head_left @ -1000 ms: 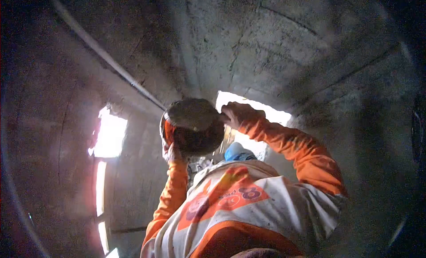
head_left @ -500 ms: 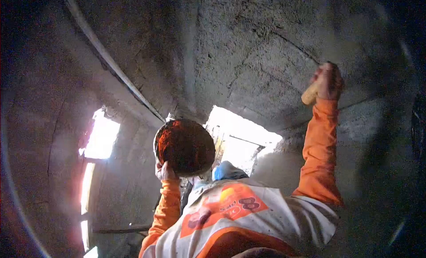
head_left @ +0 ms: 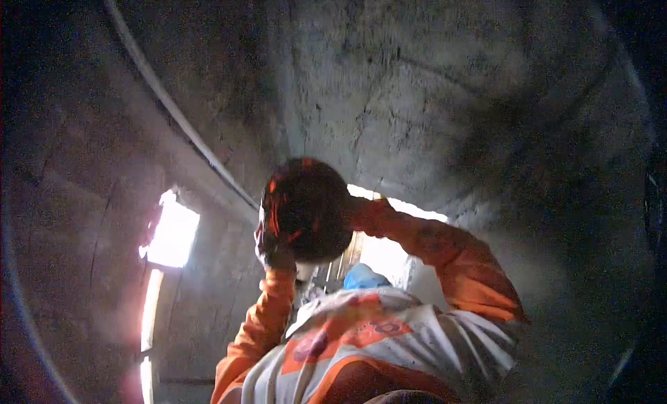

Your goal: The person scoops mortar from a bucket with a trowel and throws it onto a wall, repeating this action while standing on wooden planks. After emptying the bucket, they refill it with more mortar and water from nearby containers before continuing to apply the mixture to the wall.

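A round dark bowl with orange-red patches on its inner side is held up in front of my chest, its open side facing me. My left hand is closed on its lower left rim. At the bowl's right edge is my right hand, dark and blurred, its fingers lost in shadow against the bowl. The wooden handle seen in that hand earlier does not show now. Both arms wear orange sleeves.
A rough grey wall rises in front. A pale pipe-like strip runs diagonally at the upper left. Bright openings show at the left and behind the bowl. Something blue shows below it.
My right hand has come down and left from the wall to the bowl; its wooden handle has gone out of sight. The bowl, in my left hand, has shifted slightly up and right.
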The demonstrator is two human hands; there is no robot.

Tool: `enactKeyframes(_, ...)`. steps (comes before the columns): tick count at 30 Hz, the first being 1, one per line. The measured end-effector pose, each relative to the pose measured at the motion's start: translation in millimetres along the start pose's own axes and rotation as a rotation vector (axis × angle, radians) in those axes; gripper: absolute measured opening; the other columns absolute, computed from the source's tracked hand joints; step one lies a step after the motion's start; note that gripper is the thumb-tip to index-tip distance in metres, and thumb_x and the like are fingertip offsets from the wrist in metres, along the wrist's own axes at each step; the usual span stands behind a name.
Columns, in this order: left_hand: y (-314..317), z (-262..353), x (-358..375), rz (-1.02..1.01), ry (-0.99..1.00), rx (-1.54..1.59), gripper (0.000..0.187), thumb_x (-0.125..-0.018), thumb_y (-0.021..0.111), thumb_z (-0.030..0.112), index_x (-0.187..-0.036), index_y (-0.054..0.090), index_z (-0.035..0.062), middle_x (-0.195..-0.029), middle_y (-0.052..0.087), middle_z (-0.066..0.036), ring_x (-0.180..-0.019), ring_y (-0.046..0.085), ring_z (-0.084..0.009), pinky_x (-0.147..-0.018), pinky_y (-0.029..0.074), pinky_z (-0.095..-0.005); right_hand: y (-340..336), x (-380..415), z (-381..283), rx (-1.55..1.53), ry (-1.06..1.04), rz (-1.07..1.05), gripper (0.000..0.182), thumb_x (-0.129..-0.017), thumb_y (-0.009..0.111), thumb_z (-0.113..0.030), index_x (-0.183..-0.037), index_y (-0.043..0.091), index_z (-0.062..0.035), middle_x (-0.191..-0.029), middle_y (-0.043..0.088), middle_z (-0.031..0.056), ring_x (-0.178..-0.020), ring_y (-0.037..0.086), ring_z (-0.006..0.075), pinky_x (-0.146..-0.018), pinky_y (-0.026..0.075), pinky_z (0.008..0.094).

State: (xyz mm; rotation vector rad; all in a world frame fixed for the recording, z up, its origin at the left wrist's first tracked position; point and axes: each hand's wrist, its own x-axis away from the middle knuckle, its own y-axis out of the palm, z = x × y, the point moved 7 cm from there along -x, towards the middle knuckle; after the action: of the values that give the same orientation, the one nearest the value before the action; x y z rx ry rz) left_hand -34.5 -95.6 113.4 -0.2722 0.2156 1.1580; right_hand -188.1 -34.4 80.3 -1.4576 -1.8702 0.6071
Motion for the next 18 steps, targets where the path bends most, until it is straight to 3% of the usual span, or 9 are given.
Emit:
enactKeyframes(2, 12, 69, -4, -0.141, 0.088, -0.556, 0.054, -0.071, 0.058, 0.012, -0.120, 0.039, 0.0006, -0.110, 0.051, -0.010, -0.091, 0.051, -0.0158, -0.075, 0.043, -0.0262, 7, -2, -19, 0.054, -0.066, 0.006, 0.037, -0.083, 0.043, -0.033, -0.108, 0.040, -0.0056, -0.079, 0.053, 0.0106, -0.064, 0.056, 0.0191, -0.056, 0.049, 0.0309)
enactKeyframes(3, -4, 14, -10, -0.045, 0.055, -0.346, 0.043, -0.074, 0.052, 0.011, -0.116, 0.044, 0.0057, -0.102, 0.053, -0.010, -0.090, 0.051, -0.0183, -0.075, 0.043, -0.0279, 7, 3, -30, 0.059, -0.098, -0.003, 0.037, -0.083, 0.043, -0.033, -0.108, 0.040, -0.0056, -0.079, 0.053, 0.0107, -0.064, 0.056, 0.0192, -0.056, 0.049, 0.0310)
enactKeyframes(5, -35, -18, -15, 0.076, 0.112, -0.413, 0.033, -0.077, 0.046, 0.008, -0.110, 0.051, 0.0097, -0.094, 0.056, -0.009, -0.087, 0.052, -0.0202, -0.074, 0.043, -0.0292, -2, 19, -53, 0.058, -0.154, -0.007, 0.036, -0.083, 0.043, -0.033, -0.107, 0.041, -0.0057, -0.079, 0.053, 0.0108, -0.064, 0.057, 0.0195, -0.056, 0.049, 0.0312)
enactKeyframes(6, -38, 8, -18, 0.076, 0.200, -0.670, 0.032, -0.077, 0.046, 0.005, -0.108, 0.052, 0.0087, -0.094, 0.056, -0.009, -0.085, 0.053, -0.0196, -0.074, 0.043, -0.0288, -17, 24, -66, 0.065, -0.168, 0.012, 0.036, -0.083, 0.043, -0.033, -0.107, 0.041, -0.0057, -0.079, 0.053, 0.0108, -0.064, 0.057, 0.0196, -0.057, 0.049, 0.0313)
enactKeyframes(7, -44, 7, -19, 0.062, 0.180, -0.708, 0.032, -0.077, 0.046, 0.005, -0.108, 0.052, 0.0087, -0.094, 0.056, -0.009, -0.085, 0.053, -0.0196, -0.074, 0.043, -0.0288, -31, 28, -79, 0.083, -0.198, 0.043, 0.036, -0.083, 0.043, -0.033, -0.107, 0.041, -0.0057, -0.079, 0.053, 0.0109, -0.065, 0.057, 0.0198, -0.057, 0.049, 0.0314)
enactKeyframes(14, -36, 61, -19, 0.084, 0.353, -0.419, 0.036, -0.076, 0.049, 0.003, -0.112, 0.049, 0.0028, -0.107, 0.052, -0.010, -0.092, 0.052, -0.0170, -0.081, 0.042, -0.0251, -68, -6, -141, 0.211, -0.335, 0.196, 0.035, -0.083, 0.043, -0.032, -0.106, 0.042, -0.0057, -0.079, 0.053, 0.0113, -0.065, 0.057, 0.0207, -0.057, 0.049, 0.0320)
enactKeyframes(18, -38, 63, -24, 0.058, 0.391, -0.403, 0.033, -0.078, 0.049, 0.005, -0.111, 0.050, 0.0018, -0.104, 0.054, -0.010, -0.089, 0.053, -0.0172, -0.077, 0.043, -0.0249, -68, 6, -141, 0.204, -0.337, 0.220, 0.034, -0.083, 0.044, -0.032, -0.105, 0.042, -0.0058, -0.080, 0.054, 0.0115, -0.066, 0.057, 0.0212, -0.057, 0.049, 0.0323)
